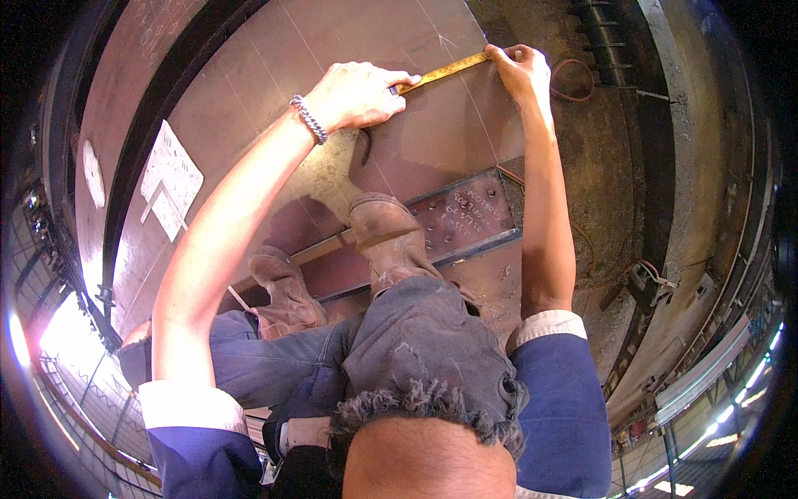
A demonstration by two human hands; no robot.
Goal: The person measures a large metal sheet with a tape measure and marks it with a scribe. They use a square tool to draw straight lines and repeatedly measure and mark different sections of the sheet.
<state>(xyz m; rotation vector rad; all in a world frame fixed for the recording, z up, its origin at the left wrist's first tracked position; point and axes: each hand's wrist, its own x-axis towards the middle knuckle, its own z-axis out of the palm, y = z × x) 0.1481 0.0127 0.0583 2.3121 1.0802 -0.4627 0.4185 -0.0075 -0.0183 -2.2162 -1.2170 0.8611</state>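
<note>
A yellow tape measure [449, 69] is stretched over a large reddish-brown metal plate [440, 116], slanting up toward the right. My left hand [356, 93], with a chain bracelet at the wrist, is closed around its near-left end; the fingers mostly hide that part. At the other end, my right hand [521, 73] pinches the blade by the plate's right edge. Thin straight lines are marked across the plate, and the tape crosses them. A short dark curved piece [366, 146] lies just below my left hand.
White paper sheets [172, 170] lie on the plate at left, beside a dark curved beam [137, 141]. My boots [386, 233] are near a plate with chalk writing and holes [470, 208]. An orange hose [573, 79] and dark machinery [605, 41] are beyond the right edge.
</note>
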